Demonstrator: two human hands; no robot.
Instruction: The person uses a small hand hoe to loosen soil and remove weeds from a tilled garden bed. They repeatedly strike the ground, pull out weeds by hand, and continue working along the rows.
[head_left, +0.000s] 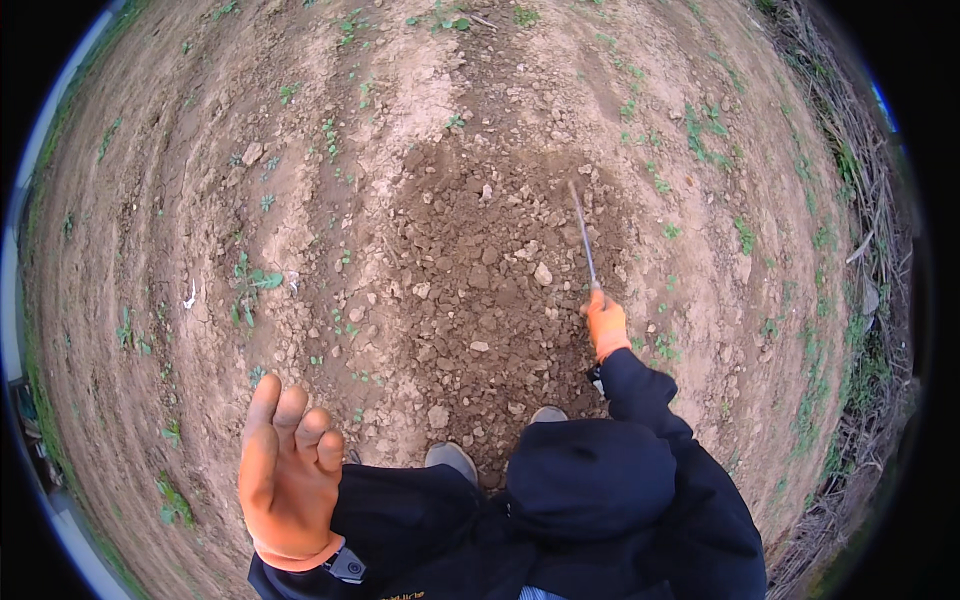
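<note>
My right hand (606, 324), in an orange glove, is closed around the near end of a slim, straight hand tool (583, 231). The tool looks like a metal rod or a blade seen edge-on, and its far tip meets the loosened soil, where its exact shape is hard to make out. Dark crumbled soil (480, 277) with clods and pale stones spreads ahead of my feet. Raised at the lower left, my left hand (292, 480) wears a matching glove with soiled fingertips. Its palm is turned up, the fingers are slightly curled, and it holds nothing.
My shoes (452, 459) stand at the near edge of the dug patch, below my bent knees (592, 472). Paler, crusted ground with small weeds (251, 285) lies on both sides. Dry stalks (874, 217) form a band along the right edge.
</note>
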